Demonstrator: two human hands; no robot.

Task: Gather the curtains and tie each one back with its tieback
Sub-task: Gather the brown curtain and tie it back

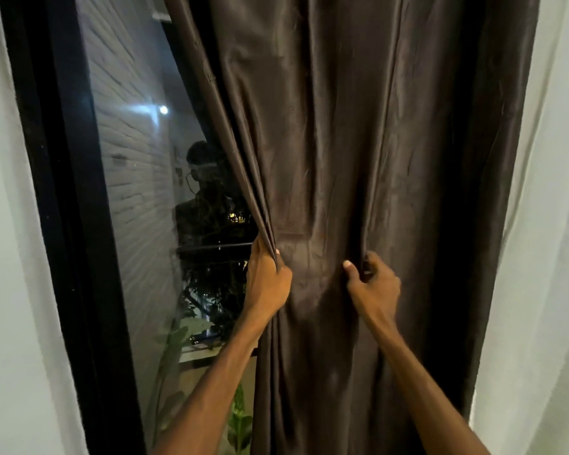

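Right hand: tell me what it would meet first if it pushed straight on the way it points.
The right hand already pinches a fold of the dark brown satin curtain; pushing on, it would only meet more of that cloth. What lies behind is hidden.

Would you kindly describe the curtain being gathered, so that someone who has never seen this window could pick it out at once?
Start at the tall window with the black frame and night-dark glass. Hanging over its right part is the brown curtain, a glossy fabric in long vertical folds, with the left hand bunching its left edge and the right hand pinching a fold. Its dark sheen sets it apart from the pale walls on either side.
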